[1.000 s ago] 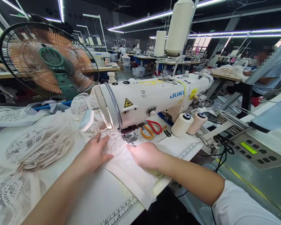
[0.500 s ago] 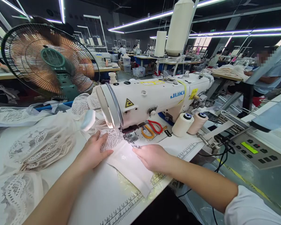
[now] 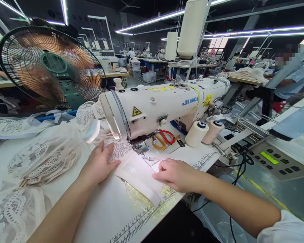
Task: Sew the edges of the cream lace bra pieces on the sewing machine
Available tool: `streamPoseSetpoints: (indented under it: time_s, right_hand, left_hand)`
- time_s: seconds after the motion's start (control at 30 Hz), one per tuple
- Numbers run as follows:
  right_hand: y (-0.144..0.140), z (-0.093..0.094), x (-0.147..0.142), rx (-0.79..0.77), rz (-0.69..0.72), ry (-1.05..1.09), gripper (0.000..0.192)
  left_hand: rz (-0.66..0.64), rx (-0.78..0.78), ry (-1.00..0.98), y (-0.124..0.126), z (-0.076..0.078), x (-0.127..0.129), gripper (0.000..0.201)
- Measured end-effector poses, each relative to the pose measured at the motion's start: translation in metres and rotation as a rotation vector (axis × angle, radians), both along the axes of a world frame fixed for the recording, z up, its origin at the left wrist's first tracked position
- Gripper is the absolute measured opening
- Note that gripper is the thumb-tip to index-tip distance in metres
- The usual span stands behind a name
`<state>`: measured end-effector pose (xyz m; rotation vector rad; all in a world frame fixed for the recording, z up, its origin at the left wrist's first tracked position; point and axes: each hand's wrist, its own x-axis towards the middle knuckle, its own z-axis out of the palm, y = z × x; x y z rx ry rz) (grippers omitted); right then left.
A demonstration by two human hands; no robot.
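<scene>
A piece of white fabric with a lace part [image 3: 120, 148] lies under the head of the white sewing machine [image 3: 152, 109]. My left hand [image 3: 101, 163] rests on the lace to the left of the needle area, fingers spread. At the plain white fabric [image 3: 139, 172], my right hand [image 3: 178, 173] has its fingers bent together on the right edge, seemingly pinching it; the fingertips are partly hidden. A thin metal guide [image 3: 147, 157] sticks out between the presser area and this hand. The needle itself cannot be made out.
Lace pieces [image 3: 40, 158] lie heaped on the left. Behind the work are red-handled [image 3: 168, 136] and yellow-handled tools [image 3: 159, 142], and thread cones [image 3: 197, 134]. A fan [image 3: 54, 64] stands at the back left, a control panel [image 3: 273, 162] at the right. A person [image 3: 291, 79] works beyond.
My right hand has moved right, away from the metal guide, its fingers curled more. My left hand stays on the lace. The camera view has shifted slightly.
</scene>
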<state>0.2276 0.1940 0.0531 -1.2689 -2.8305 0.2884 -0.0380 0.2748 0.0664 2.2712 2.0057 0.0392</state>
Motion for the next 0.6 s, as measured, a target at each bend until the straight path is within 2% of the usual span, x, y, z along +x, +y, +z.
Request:
streamPoseSetpoints:
  time_s: [0.07, 0.13, 0.23, 0.3, 0.4, 0.6]
  right_hand:
    - [-0.003, 0.0, 0.003, -0.018, 0.007, 0.005, 0.02]
    - [-0.005, 0.0, 0.005, -0.03, 0.013, 0.005, 0.02]
    - [-0.007, 0.001, 0.006, -0.046, 0.015, 0.001, 0.022]
    - [-0.008, 0.001, 0.007, -0.054, 0.014, -0.003, 0.023]
    - [-0.008, 0.002, 0.006, -0.045, 0.015, -0.004, 0.024]
    - [-0.005, -0.002, 0.004, -0.016, 0.011, 0.014, 0.026]
  left_hand:
    - [-0.045, 0.091, 0.1, -0.015, 0.008, 0.015, 0.056]
    - [-0.187, 0.122, 0.143, -0.036, 0.014, 0.037, 0.048]
    - [-0.382, -0.088, 0.162, -0.068, 0.015, 0.068, 0.038]
    - [-0.516, -0.134, 0.222, -0.081, 0.012, 0.08, 0.033]
    - [-0.572, -0.115, 0.271, -0.086, 0.01, 0.082, 0.03]
    - [-0.604, -0.061, 0.292, -0.075, 0.009, 0.071, 0.029]
